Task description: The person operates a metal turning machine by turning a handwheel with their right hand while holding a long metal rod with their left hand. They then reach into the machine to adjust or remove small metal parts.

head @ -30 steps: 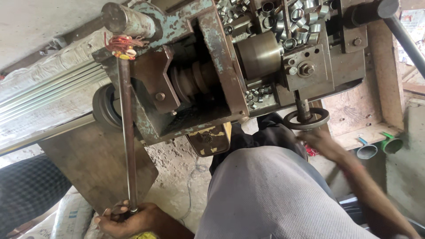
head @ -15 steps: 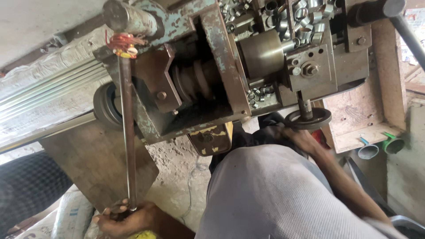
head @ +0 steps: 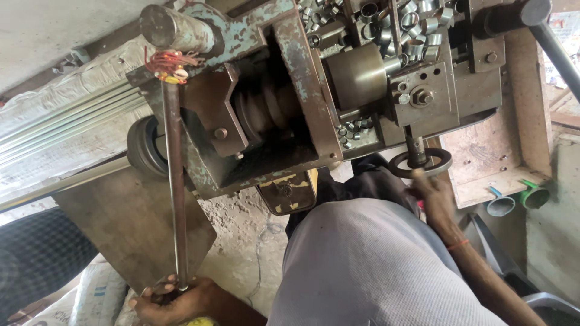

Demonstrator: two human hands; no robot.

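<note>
Head view, person seated at a worn blue-grey metal lathe (head: pixel 272 78). Left hand (head: pixel 175 299) was closed round the lower end of a long thin steel lever rod (head: pixel 175 199), as a second earlier. Right hand (head: pixel 432 193) had slid down off the small black round handwheel (head: pixel 421 163); fingertips only touched its rim, no firm hold. Short shiny steel rings (head: pixel 411 24) lay heaped behind the drum.

Short silver metal rings (head: pixel 417 27) lie heaped on the worn blue-green iron lathe bed (head: pixel 302 78), more (head: pixel 353 130) scattered below the brass-coloured chuck (head: pixel 356 75).
</note>
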